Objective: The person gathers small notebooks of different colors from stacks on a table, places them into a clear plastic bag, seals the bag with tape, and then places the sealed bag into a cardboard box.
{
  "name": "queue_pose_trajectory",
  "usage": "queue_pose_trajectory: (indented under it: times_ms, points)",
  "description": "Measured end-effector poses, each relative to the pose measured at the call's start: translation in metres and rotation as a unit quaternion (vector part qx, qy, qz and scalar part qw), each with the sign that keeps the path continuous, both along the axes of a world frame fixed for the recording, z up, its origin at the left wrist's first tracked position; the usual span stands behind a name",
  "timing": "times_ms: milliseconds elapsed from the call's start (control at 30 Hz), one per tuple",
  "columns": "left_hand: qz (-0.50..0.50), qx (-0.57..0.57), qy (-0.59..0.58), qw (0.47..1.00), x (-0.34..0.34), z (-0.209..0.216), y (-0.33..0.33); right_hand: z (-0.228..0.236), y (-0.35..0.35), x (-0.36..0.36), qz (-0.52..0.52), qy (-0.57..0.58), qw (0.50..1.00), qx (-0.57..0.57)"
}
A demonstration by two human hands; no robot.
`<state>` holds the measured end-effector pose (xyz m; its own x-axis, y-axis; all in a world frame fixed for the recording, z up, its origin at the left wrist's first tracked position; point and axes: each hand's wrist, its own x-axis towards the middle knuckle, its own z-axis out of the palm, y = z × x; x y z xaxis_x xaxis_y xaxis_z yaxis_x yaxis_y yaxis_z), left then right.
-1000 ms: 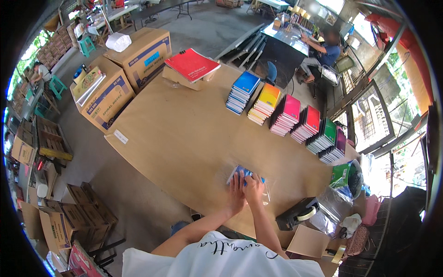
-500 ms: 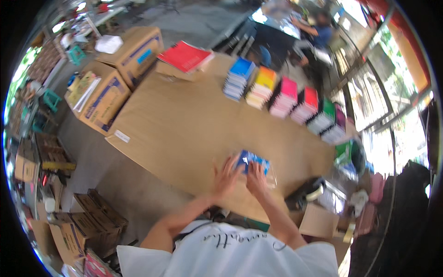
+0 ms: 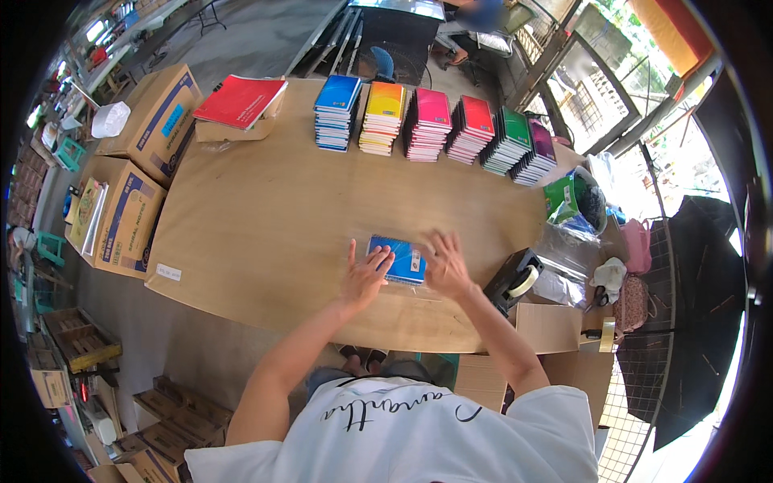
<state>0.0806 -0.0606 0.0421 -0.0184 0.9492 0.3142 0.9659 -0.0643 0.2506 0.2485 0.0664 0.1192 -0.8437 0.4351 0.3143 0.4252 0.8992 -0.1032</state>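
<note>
A blue spiral notebook (image 3: 402, 270) lies flat on the table, apparently in a clear plastic sleeve that shows around its edges. My left hand (image 3: 366, 275) rests its spread fingers on the left part of the cover. At the notebook's right end is my right hand (image 3: 447, 266), fingers apart and slightly smeared by motion. Whether its thumb touches the plastic cannot be made out. Neither hand grips anything.
Neat stacks of small spiral notebooks, blue (image 3: 334, 117) to purple (image 3: 535, 157), line the table's (image 3: 266, 217) far side. Red notebooks (image 3: 240, 103) lie far left beside cardboard boxes (image 3: 121, 213). To the right are a black tape dispenser (image 3: 515, 278), clear plastic (image 3: 564, 262) and a green-sided bin (image 3: 564, 197).
My right hand has lifted off the notebook's cover and opened toward its right end. My left hand has come onto the cover. The head view has shifted.
</note>
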Motion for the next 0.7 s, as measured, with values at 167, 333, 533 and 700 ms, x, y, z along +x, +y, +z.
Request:
queue_pose_trajectory:
  times_ms: [167,333,533,700]
  points:
    - [-0.017,0.008,-0.001,1.000,0.002,-0.002,0.002,-0.040,0.036,0.033,0.019,-0.052,0.998,0.014]
    - [0.005,0.019,-0.025,1.000,0.002,-0.012,0.004,-0.044,-0.024,0.170,-0.131,0.028,0.986,-0.096]
    - [-0.008,0.021,-0.023,0.999,0.003,-0.002,0.005,-0.043,-0.019,0.229,-0.568,0.375,0.421,-0.600]
    - [-0.017,0.004,-0.016,1.000,0.000,0.005,0.005,-0.040,-0.043,0.191,-0.539,0.474,0.510,-0.474]
